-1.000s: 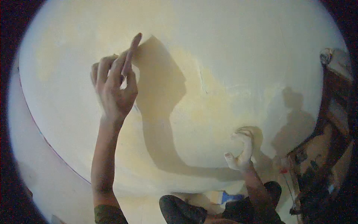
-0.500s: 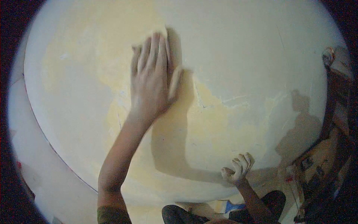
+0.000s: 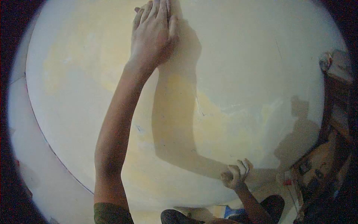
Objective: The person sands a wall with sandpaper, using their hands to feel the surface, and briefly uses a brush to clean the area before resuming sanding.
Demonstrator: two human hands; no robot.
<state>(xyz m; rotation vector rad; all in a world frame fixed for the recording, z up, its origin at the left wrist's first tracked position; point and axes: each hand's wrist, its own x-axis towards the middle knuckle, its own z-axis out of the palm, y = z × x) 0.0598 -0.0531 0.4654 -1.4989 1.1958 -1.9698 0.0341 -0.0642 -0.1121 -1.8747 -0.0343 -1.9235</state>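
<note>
My left hand (image 3: 153,35) lies flat against a pale wall (image 3: 238,56), fingers pointing up and close together, their tips near the top edge of the view. It presses a thin piece that looks like sandpaper (image 3: 137,9) on the wall; the palm and fingers hide nearly all of it. Patches of yellow and whitish grey cover the wall, with a few fine scratches. Low on the right, my right hand (image 3: 236,176), dusted white, hovers with loosely curled fingers apart and nothing visible in it.
My bent knees (image 3: 173,216) show at the bottom edge, with a blue-and-white item (image 3: 233,211) between them. Dark wooden furniture or boards (image 3: 332,138) and small objects crowd the right side. A dark line (image 3: 52,149) runs along the wall's left edge.
My left hand has slid up the wall, with the arm now stretched further. My right hand has dropped slightly, its fingers a little more curled.
</note>
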